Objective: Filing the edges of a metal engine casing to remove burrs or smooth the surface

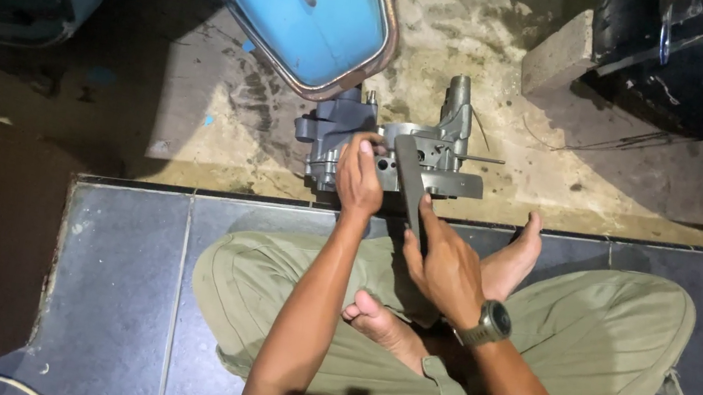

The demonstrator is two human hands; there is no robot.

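Casing: the grey metal engine casing (395,153) is lying on the rough concrete floor (500,71), just past the edge of the dark tiled floor (116,283) where I am sitting cross-legged.
Left hand: my left hand (360,176) is resting on top of the casing, fingers curled over its near rim, steadying it.
Right hand: my right hand (445,267) is gripping a flat grey bar (409,187), fingers closed round its lower end, its tip lying against the casing.
Progress: the casing is open and stripped; probably I am only partway through.
Containers: none that I can see.
Nearby: a blue scooter body (306,5) is hanging just beyond the casing.
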